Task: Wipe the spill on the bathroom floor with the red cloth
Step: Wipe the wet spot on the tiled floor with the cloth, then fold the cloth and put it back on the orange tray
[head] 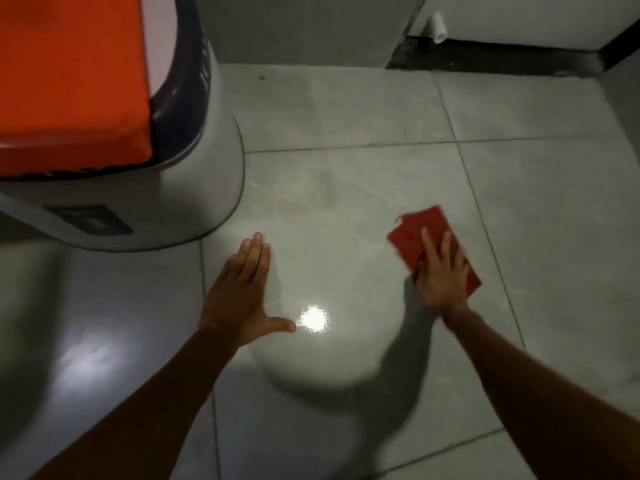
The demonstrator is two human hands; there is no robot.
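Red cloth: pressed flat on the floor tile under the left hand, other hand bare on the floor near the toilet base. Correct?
Wrong hand. The head view shows the red cloth pressed flat on the floor tile under the right hand; the left hand is the bare one on the floor near the toilet base.

Red cloth [424,233], pale grey tiled floor [346,109], white toilet [207,188], orange cover [69,74], dark seat rim [187,74]
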